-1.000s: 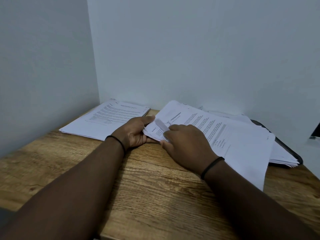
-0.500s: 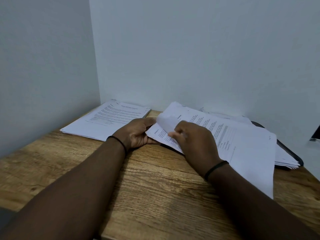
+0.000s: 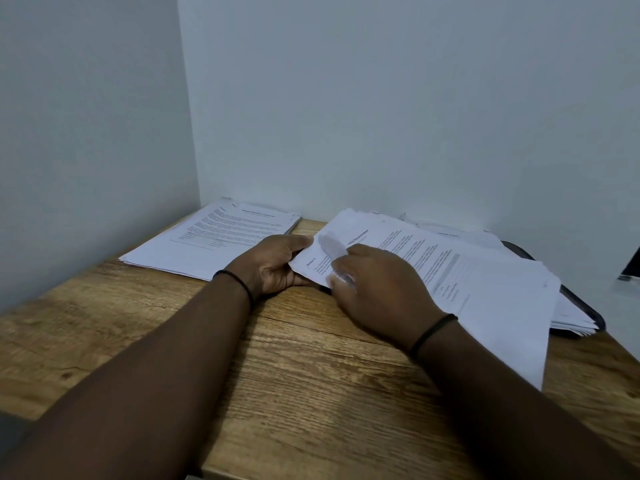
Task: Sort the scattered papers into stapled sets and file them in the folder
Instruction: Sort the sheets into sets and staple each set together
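Note:
A thick set of printed white papers (image 3: 485, 292) lies in the middle of the wooden table, spreading to the right over a dark folder (image 3: 585, 306). My left hand (image 3: 277, 265) grips the near left corner of this set, thumb on top. My right hand (image 3: 377, 285) pinches the lifted, curled corner of the top sheet, so a page headed "Section 4" shows beneath. A second pile of printed papers (image 3: 214, 240) lies flat at the back left corner.
The wooden table (image 3: 311, 375) stands in a corner between two pale walls. More loose sheets (image 3: 571, 317) lie fanned on the folder at the right. A dark object (image 3: 630, 265) pokes in at the right edge.
My right hand has peeled the top sheet's corner up and slid slightly back toward me along the edge. My left hand stays on the set's corner.

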